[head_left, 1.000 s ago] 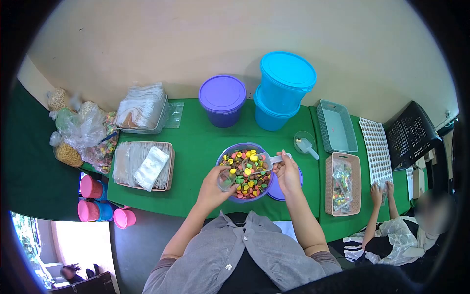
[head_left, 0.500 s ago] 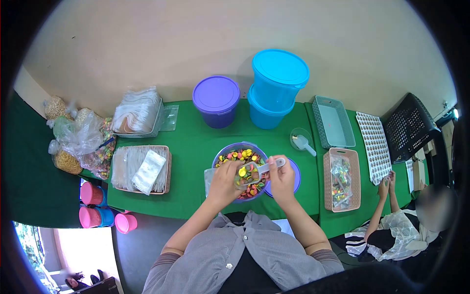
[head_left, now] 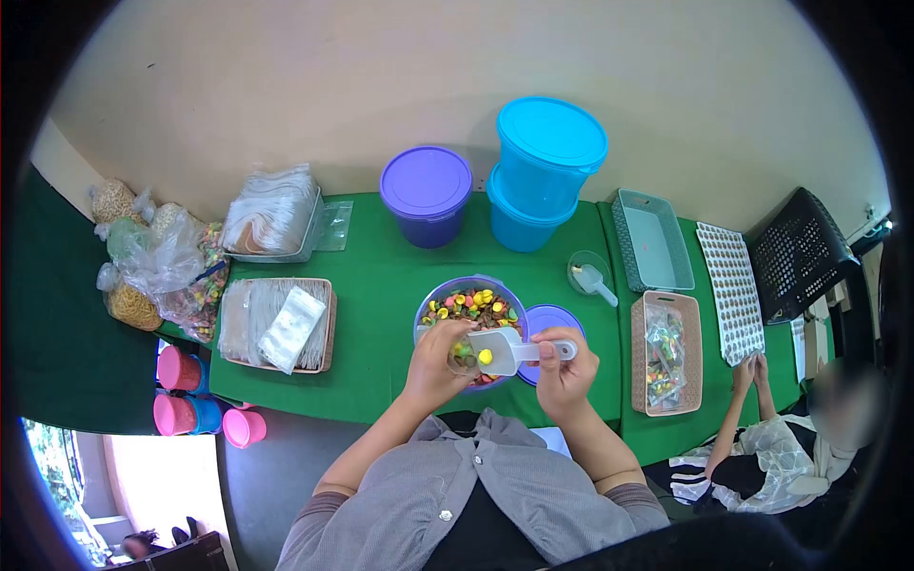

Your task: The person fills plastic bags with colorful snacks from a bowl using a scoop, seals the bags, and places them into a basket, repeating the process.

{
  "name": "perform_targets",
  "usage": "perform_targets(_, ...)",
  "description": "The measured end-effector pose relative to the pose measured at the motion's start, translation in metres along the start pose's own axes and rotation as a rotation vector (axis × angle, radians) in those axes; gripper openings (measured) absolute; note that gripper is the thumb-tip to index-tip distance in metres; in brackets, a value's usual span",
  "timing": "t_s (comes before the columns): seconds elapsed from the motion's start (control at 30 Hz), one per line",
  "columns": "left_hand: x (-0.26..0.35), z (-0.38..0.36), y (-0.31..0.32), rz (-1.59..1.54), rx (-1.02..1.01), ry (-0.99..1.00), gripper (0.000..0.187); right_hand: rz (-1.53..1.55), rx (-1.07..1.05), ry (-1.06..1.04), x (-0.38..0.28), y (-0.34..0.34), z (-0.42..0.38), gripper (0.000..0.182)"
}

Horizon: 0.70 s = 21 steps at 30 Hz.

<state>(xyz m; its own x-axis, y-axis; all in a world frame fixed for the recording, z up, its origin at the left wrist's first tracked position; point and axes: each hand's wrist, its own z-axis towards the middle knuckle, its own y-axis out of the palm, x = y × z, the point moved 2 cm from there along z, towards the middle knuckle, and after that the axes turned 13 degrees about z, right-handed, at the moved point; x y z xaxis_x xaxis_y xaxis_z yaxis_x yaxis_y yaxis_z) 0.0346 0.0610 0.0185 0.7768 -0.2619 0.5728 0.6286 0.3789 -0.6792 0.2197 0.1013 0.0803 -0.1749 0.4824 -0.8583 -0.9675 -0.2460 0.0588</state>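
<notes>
My right hand [head_left: 566, 373] grips the handle of a white scoop [head_left: 519, 350], whose front end reaches to the left. One yellow piece shows in the scoop. My left hand [head_left: 433, 371] is closed around a small clear plastic bag [head_left: 463, 358] at the scoop's front, and colored pieces show through it. Beneath both hands stands a purple tub [head_left: 425, 303] of colorful shell-shaped snack pieces [head_left: 486, 305]. Partly under my right hand lies a round purple lid [head_left: 552, 320].
Behind stand a lidded purple tub [head_left: 426, 195] and stacked blue tubs [head_left: 547, 152]. Baskets of plastic bags [head_left: 276, 324] sit left, beside bulk snack bags [head_left: 162, 266]. At right are a bowl with a scoop [head_left: 590, 276], a pink basket [head_left: 666, 357] of filled packets, and a co-worker's hands [head_left: 750, 371].
The scoop has swung right and tipped at the bag, and most of its pieces have left it. My right hand has moved right and slightly down.
</notes>
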Motion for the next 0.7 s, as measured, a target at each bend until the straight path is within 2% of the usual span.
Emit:
perform_targets(0.1, 0.002, -0.001, -0.001, -0.006, 0.042, -0.017, 0.061, 0.051, 0.046, 0.026, 0.003, -0.003, -0.002, 0.02)
perform_targets(0.2, 0.001, -0.004, -0.003, -0.07, 0.121, -0.037, 0.052, 0.129, 0.131, 0.03, 0.005, -0.006, 0.0, 0.022)
perform_targets(0.27, 0.004, 0.0, -0.008, -0.118, 0.244, -0.117, 0.041, 0.188, 0.195, 0.03, 0.008, -0.01, 0.003, 0.023)
perform_targets(0.33, -0.006, -0.004, -0.006, -0.132, 0.248, -0.176, 0.038, 0.174, 0.264, 0.143, 0.021, -0.02, 0.008, 0.023)
perform_targets(0.37, -0.011, -0.006, -0.006, -0.147, 0.253, -0.233, 0.036, 0.174, 0.263, 0.143, 0.029, -0.023, 0.01, 0.023)
perform_targets(0.47, -0.016, -0.006, -0.01, -0.21, 0.294, -0.299, 0.035, -0.145, 0.116, 0.425, 0.06, -0.03, 0.009, 0.024)
perform_targets(0.57, -0.022, -0.005, -0.018, -0.187, 0.318, -0.284, 0.036, -0.221, 0.082, 0.548, 0.083, -0.032, -0.013, 0.025)
perform_targets(0.7, -0.03, -0.007, -0.02, -0.157, 0.324, -0.277, 0.037, -0.108, 0.096, 0.546, 0.1, -0.026, -0.031, 0.023)
